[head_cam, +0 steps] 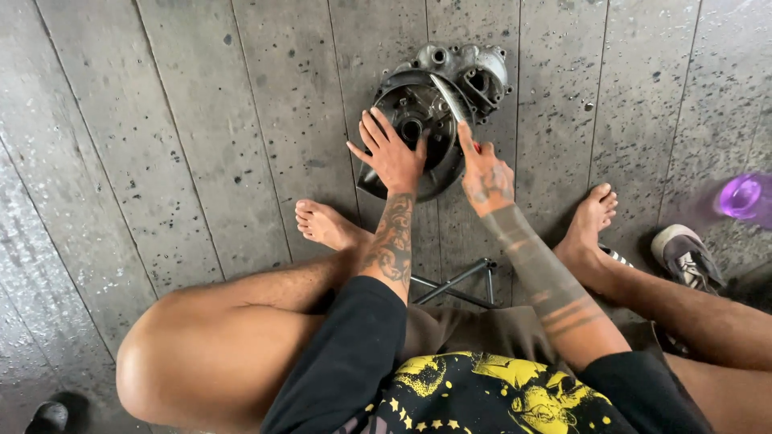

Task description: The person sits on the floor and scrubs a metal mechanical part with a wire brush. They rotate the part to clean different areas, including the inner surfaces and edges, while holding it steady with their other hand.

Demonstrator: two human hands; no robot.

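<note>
**Engine Casing: Position and Hand Contact**

The engine casing (438, 108) is laid flat on the grey plank floor (161, 161), in the upper centre of the frame, directly ahead of the seated person and between the two bare feet. A round, dished section is turned toward the lower left of the part; a lumpier cast section with several bores is seen at its upper right, so the long axis runs diagonally from lower left to upper right.

The left hand (392, 154) is placed on the lower-left rim of the round section, fingers spread and flattened against the metal. The right hand (485, 178) is closed in a pinch around a slim tool (455, 103) with a red handle (the tip is blurred, so its kind cannot be told), which is pointed up toward the centre of the casing. Both hands lie at the near edge of the part; the left is the one resting on it.

A folded metal stand (458, 283) is seen below the hands, a shoe (685, 255) at the right, and a purple object (741, 196) at the far right edge.
</note>
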